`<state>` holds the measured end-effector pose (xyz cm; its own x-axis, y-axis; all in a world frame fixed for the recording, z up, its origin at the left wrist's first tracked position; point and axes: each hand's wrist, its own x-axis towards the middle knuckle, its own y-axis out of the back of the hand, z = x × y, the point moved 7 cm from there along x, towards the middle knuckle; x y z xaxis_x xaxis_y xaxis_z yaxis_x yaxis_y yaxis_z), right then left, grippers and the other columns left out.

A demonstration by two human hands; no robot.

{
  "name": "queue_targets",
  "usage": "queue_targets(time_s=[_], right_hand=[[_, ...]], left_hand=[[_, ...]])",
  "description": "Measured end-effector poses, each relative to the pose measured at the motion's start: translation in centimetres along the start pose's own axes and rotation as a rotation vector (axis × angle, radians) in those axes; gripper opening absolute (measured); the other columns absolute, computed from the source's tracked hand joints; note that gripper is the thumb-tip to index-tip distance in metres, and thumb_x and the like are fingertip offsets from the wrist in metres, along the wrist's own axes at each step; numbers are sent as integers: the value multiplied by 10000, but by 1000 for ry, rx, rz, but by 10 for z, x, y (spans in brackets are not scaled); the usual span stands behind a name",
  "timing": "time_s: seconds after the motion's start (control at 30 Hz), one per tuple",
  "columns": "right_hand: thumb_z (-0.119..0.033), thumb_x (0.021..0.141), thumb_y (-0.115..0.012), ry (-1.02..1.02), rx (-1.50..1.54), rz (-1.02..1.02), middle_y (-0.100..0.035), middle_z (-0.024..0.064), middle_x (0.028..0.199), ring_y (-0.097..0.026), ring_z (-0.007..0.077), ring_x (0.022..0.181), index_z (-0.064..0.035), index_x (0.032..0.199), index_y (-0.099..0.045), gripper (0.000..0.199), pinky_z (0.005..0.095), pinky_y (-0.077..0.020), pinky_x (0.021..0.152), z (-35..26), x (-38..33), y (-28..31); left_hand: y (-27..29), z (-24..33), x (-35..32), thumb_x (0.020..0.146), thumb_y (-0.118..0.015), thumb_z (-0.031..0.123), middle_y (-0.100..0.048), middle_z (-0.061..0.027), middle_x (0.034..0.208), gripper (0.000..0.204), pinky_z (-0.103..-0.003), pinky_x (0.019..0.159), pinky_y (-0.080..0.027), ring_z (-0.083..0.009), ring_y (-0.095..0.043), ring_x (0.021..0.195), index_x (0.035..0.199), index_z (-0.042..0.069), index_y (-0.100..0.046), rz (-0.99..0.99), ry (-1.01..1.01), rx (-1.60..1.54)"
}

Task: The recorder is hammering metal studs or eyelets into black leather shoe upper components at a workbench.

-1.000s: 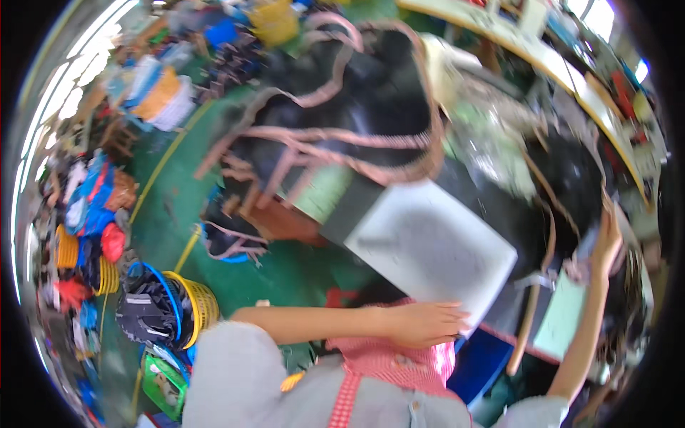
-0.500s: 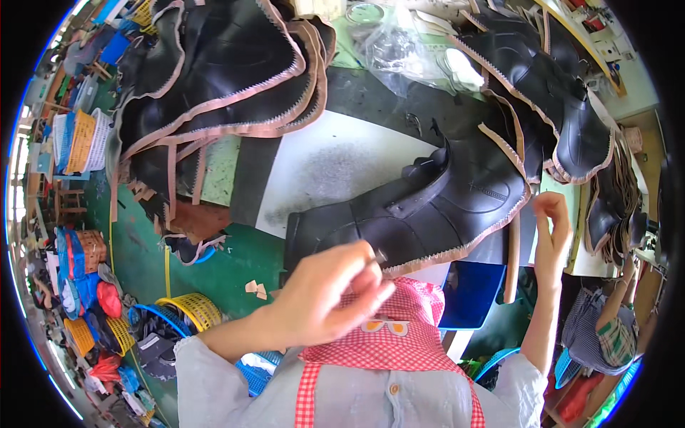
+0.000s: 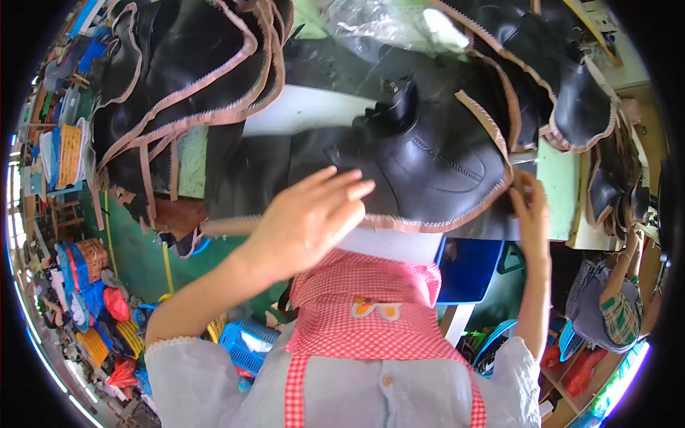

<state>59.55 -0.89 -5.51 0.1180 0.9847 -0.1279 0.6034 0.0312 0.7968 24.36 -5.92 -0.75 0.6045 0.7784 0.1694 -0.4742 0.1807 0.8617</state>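
A black shoe or boot upper (image 3: 428, 167) lies spread over the work surface in front of me. A pinkish-tan strip with a zigzag edge runs along its rim, and a black strap with a buckle stands up at its far side. My left hand (image 3: 317, 217) rests on the near left part of the upper, palm down, fingers stretched out. At the right end of the upper, my right hand (image 3: 531, 207) touches the trimmed edge with fingers bent. Whatever lies between those fingertips is too small to make out.
Stacked black uppers (image 3: 193, 71) with tan edging lie at the left, more uppers (image 3: 578, 107) at the right. A clear plastic bag (image 3: 364, 21) lies at the back. Below the table edge stands a blue bin (image 3: 467, 271). Another person's arm (image 3: 617, 274) shows at far right.
The upper has shifted and turned, lying flatter. My left hand has opened from a pinch onto it. My right hand has come to its right edge, where the hanging tan strip no longer shows.
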Motion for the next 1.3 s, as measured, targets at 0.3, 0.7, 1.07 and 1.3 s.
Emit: queue_targets(time_s=[0.3, 0.7, 1.07, 1.3], right_hand=[[-253, 1002, -543, 36, 327, 292, -424, -25, 604, -303, 28, 405, -50, 854, -528, 252, 198, -172, 363, -39, -34, 79], [-101, 924, -630, 639, 81, -402, -589, 222, 720, -581, 446, 705, -13, 1026, -541, 161, 420, -467, 579, -225, 6, -72], [-89, 925, -640, 670, 54, -419, -602, 214, 732, -601, 439, 703, -33, 1055, -535, 176, 394, -479, 571, -231, 7, -72], [-82, 944, -631, 646, 14, -445, -655, 176, 888, -641, 246, 743, 66, 1193, -576, 294, 328, -484, 667, -223, 4, -70]], left_hand=[[34, -11, 4, 772, -606, 39, -542, -207, 1304, 143, -472, 980, -440, -413, -505, 1243, 771, 23, -464, 62, 11, -150], [28, -32, 5, 843, -521, 36, -544, -217, 1328, 95, -463, 966, -441, -401, -543, 1184, 901, -39, -526, 94, 102, -182], [31, -77, 32, 945, -604, 11, -699, -101, 993, 153, -268, 769, -572, -152, -688, 903, 1067, -47, -675, 433, 463, -1089], [-2, -94, 30, 930, -655, 78, -722, -83, 992, 179, -249, 768, -561, -126, -682, 898, 1079, -17, -684, 366, 571, -1043]])
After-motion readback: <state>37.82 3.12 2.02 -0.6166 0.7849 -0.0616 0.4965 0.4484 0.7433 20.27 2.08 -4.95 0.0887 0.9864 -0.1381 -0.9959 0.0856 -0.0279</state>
